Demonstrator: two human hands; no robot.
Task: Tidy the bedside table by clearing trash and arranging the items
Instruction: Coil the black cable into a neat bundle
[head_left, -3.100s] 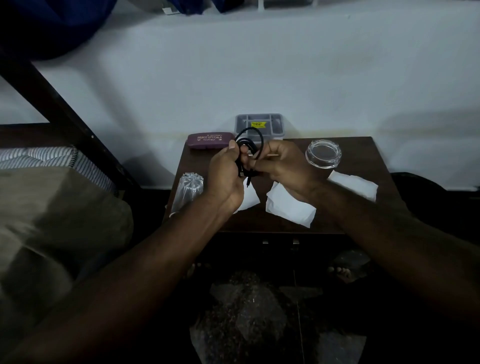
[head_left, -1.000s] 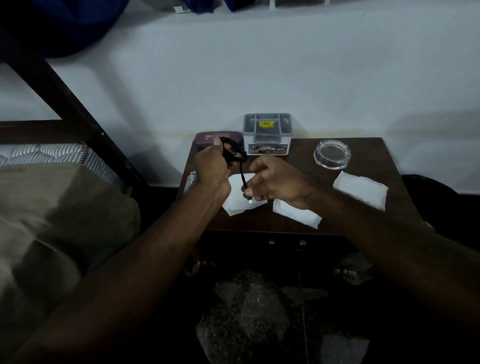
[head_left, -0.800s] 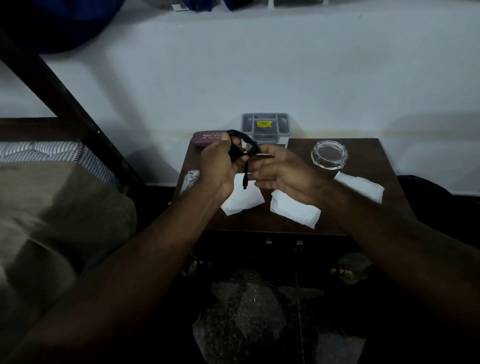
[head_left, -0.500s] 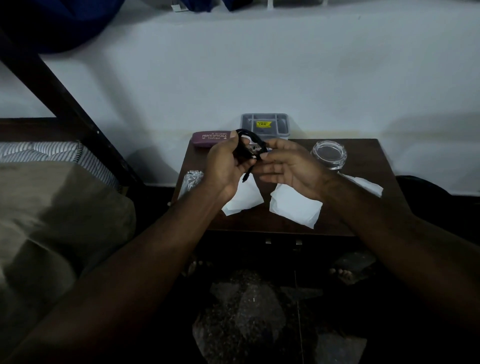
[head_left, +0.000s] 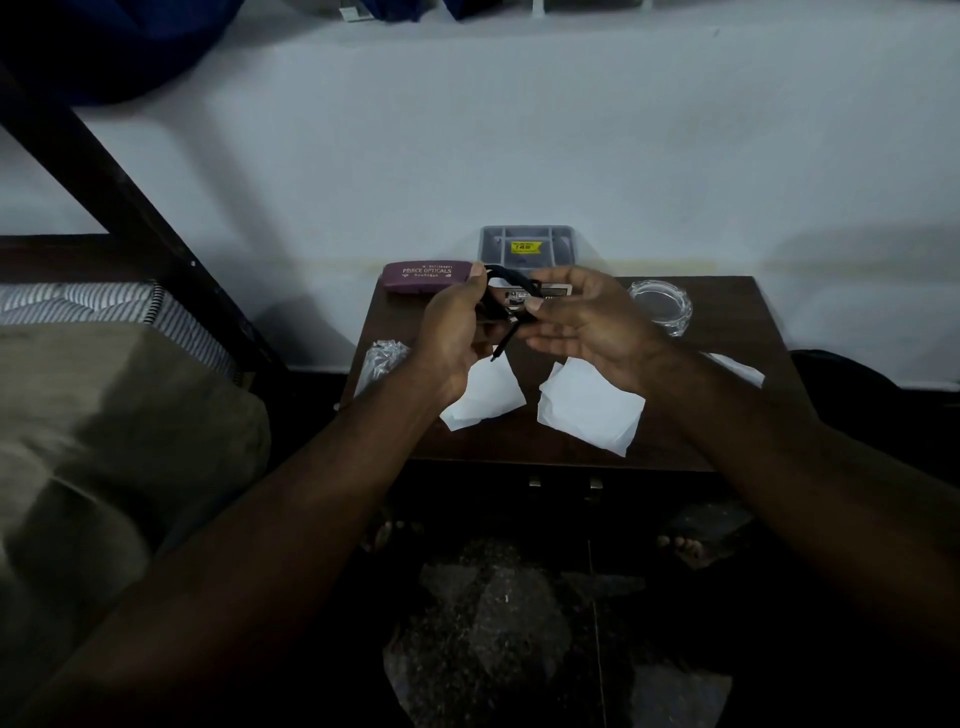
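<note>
Gripping the coiled black cable (head_left: 511, 285): left hand (head_left: 451, 332) curled round it, right hand (head_left: 589, 322) pinching its loop.

Reaches forward with both bare forearms, converging from the lower corners. Grips the coiled black cable (head_left: 511, 283) in the left hand (head_left: 457, 332), thumb up, fingers curled round the coil. Meets it with the right hand (head_left: 587, 322), palm turned inward, thumb and forefinger pinching the loop, other fingers loosely extended below.
</note>
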